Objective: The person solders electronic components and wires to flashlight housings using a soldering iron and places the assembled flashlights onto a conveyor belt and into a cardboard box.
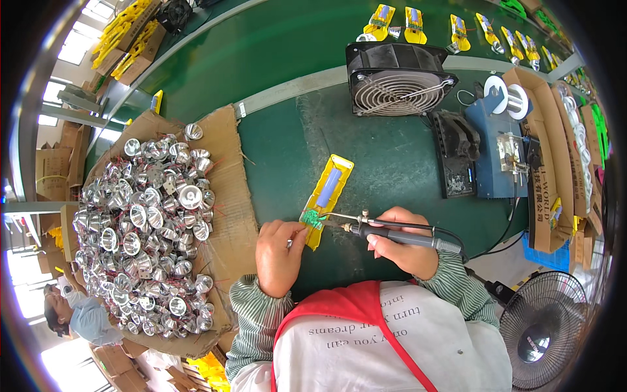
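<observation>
A yellow plastic housing (341, 171) lies at a slant on the green bench in front of me. It carries a blue cylindrical battery cell (328, 188) and, at its near end, a small green circuit board (313, 219). My left hand (279, 253) is closed, thumb and fingertips pinching at the housing's left edge beside the board; a small silvery glint shows between the fingers. In my right hand (408, 245) is a soldering iron (398, 236) with a thin metal feed tube along it. Its tip meets the board's right side or hovers just over it; I cannot tell which.
A heap of silver reflector cups (150, 215) with wires covers cardboard (225, 196) on the left. Beyond the housing stands a black fan (401, 81). To the right are a blue solder feeder (493, 153) and a carton (545, 176). A floor fan (542, 340) stands lower right.
</observation>
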Tool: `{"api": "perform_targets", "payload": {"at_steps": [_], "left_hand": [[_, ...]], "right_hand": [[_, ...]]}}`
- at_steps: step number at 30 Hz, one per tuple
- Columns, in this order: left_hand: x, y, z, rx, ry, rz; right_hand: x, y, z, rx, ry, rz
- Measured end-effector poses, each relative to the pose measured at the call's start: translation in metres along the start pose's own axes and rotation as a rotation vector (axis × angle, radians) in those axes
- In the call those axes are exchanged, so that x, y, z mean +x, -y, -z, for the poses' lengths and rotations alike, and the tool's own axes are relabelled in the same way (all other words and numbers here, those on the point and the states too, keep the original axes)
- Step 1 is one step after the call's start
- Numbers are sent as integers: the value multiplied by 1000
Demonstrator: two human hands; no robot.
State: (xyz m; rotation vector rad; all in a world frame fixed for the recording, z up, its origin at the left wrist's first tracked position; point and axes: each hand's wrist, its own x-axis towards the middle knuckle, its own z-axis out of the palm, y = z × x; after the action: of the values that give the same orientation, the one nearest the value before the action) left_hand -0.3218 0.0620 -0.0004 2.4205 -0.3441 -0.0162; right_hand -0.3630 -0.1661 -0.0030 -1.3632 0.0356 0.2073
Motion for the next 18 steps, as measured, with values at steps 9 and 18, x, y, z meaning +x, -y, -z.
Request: {"api": "perform_targets", "payload": {"at_steps": [9, 18], "left_hand": [[1, 0, -3, 49, 17, -47], [1, -3, -2, 53, 0, -36]], "right_hand": [[4, -3, -1, -5, 24, -22], [5, -6, -3, -12, -7, -6]]}}
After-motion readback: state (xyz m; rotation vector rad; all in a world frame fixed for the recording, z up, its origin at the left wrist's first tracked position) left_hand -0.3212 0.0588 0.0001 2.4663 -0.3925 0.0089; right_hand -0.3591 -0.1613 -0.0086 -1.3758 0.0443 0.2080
